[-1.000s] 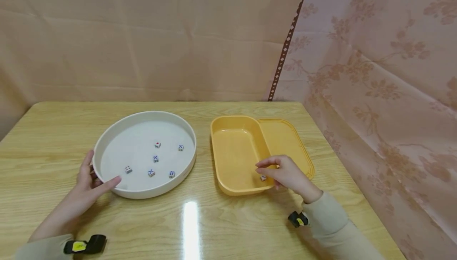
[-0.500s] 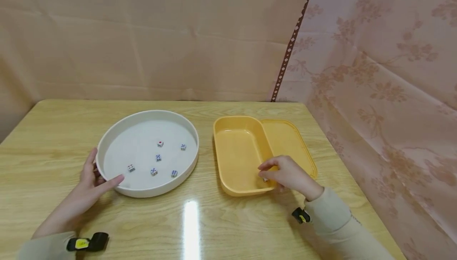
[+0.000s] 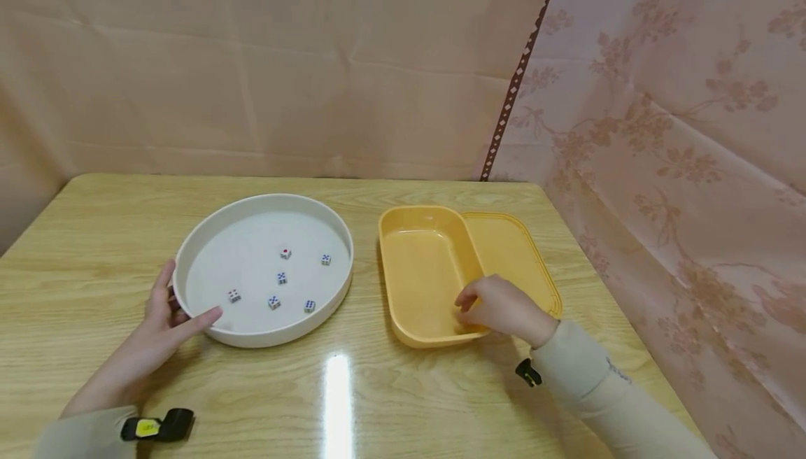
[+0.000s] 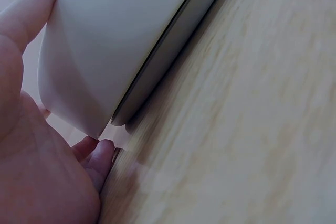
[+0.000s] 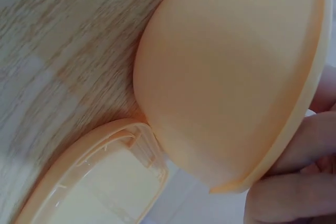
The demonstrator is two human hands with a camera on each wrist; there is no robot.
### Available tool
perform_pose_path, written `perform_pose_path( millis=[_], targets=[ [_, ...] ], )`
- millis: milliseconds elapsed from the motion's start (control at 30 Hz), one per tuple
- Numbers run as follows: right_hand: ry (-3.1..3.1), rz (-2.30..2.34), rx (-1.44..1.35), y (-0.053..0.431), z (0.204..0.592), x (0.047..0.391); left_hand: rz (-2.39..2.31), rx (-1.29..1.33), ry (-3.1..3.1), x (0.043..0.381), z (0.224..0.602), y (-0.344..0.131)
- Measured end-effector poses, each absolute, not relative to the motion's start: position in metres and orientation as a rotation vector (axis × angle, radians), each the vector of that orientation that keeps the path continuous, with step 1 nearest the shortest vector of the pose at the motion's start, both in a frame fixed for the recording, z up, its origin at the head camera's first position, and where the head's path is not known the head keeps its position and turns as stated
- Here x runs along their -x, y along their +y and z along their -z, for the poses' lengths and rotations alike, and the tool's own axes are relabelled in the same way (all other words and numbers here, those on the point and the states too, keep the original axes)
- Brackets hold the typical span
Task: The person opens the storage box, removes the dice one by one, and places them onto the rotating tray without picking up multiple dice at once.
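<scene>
At the left, a round white tray (image 3: 264, 231) holds several small white dice, among them a die with a red dot (image 3: 286, 254) and a die with blue dots (image 3: 310, 306). My left hand (image 3: 165, 319) grips the tray's near-left side, thumb over the rim and fingers around the outer wall; the left wrist view shows fingertips low by its base. My right hand (image 3: 504, 308) reaches over the right wall of a yellow rectangular box (image 3: 418, 270), fingers bent down inside near its front corner. The hand hides its fingertips there, and I cannot tell whether they hold a die.
A flat yellow lid (image 3: 513, 256) lies on the wooden table (image 3: 264, 403), right beside the box. Plain cloth (image 3: 252, 95) hangs behind the table and floral cloth (image 3: 680, 165) along the right side.
My right hand has dipped lower into the box, and the die seen under its fingers earlier is now hidden. The left hand stays on the tray; the whole view has shifted slightly.
</scene>
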State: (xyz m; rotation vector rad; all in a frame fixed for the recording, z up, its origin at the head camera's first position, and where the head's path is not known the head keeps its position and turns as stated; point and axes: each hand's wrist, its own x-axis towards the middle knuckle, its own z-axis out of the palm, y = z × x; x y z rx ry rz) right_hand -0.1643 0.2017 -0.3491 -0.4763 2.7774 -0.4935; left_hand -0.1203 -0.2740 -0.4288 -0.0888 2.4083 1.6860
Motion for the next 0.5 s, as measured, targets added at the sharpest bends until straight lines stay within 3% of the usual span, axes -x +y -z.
perform_pose_path(
  millis=[500],
  targets=[
    [2.871, 0.187, 0.493, 0.1982, 0.3507, 0.1583, -1.699, 0.077, 2.401, 0.1199, 0.4286, -0.2738]
  ],
)
